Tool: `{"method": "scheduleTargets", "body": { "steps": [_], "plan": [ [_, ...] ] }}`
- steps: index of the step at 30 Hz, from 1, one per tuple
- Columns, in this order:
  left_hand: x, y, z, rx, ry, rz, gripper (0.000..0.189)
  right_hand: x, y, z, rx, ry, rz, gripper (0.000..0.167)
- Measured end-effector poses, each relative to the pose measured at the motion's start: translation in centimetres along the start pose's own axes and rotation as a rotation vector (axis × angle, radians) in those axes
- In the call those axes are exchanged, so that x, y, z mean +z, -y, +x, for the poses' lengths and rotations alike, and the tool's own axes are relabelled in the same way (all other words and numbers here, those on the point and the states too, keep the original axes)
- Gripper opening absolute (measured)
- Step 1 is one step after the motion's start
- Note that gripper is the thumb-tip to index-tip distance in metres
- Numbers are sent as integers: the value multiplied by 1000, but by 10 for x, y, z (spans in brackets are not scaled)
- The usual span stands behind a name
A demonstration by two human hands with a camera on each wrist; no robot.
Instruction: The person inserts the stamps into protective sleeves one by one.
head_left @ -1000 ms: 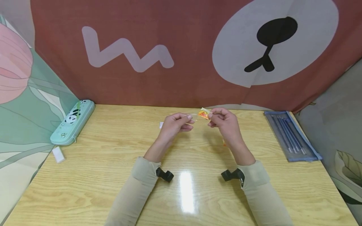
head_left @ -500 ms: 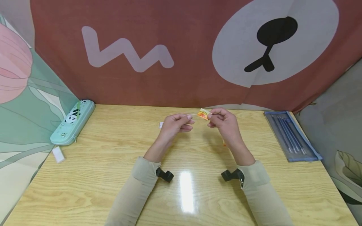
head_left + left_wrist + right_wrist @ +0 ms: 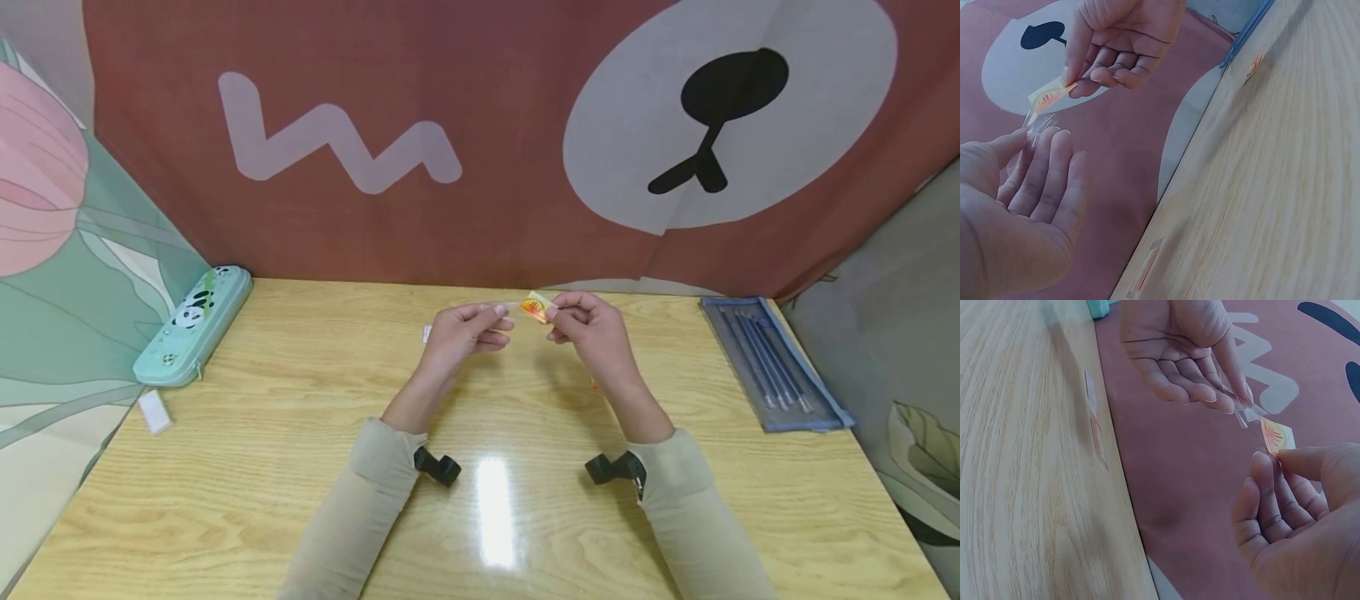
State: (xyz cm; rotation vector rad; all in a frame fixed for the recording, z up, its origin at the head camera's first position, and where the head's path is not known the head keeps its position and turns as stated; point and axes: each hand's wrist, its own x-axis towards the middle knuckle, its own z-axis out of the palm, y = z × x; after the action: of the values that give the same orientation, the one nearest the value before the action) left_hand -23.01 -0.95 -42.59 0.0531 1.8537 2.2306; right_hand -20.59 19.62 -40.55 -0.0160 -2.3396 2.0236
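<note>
Both hands are raised over the far middle of the wooden table. My left hand (image 3: 465, 333) pinches a crinkled clear plastic wrapper (image 3: 1036, 130) between thumb and forefinger. A small yellow-and-orange printed piece (image 3: 536, 307), flat like a card or sticker, is pinched between the thumb and forefinger of my right hand (image 3: 596, 333). The wrapper spans the short gap from the left fingertips to the edge of this printed piece (image 3: 1277, 435). In the wrist views the remaining fingers of both hands are loosely bent.
A mint panda pencil case (image 3: 193, 327) and a white eraser (image 3: 155, 411) lie at the left. At the right is a blue-edged pouch (image 3: 772, 362) of pencils. A small orange piece (image 3: 1254, 67) and a thin strip (image 3: 1145, 269) lie on the table (image 3: 480, 517).
The printed piece has tilted and shifted slightly left, toward the left hand, along with the right fingertips. The left hand has stayed nearly still.
</note>
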Motion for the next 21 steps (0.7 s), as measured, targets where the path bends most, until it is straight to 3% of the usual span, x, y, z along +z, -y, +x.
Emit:
{"method": "scheduleTargets", "body": {
  "steps": [11, 21],
  "plan": [
    [2, -2, -1, 12, 0, -4, 33, 1, 0, 0, -25, 11, -90, 20],
    [4, 0, -1, 41, -2, -26, 26, 0, 2, 0, 41, 48, -175, 20]
  ]
}}
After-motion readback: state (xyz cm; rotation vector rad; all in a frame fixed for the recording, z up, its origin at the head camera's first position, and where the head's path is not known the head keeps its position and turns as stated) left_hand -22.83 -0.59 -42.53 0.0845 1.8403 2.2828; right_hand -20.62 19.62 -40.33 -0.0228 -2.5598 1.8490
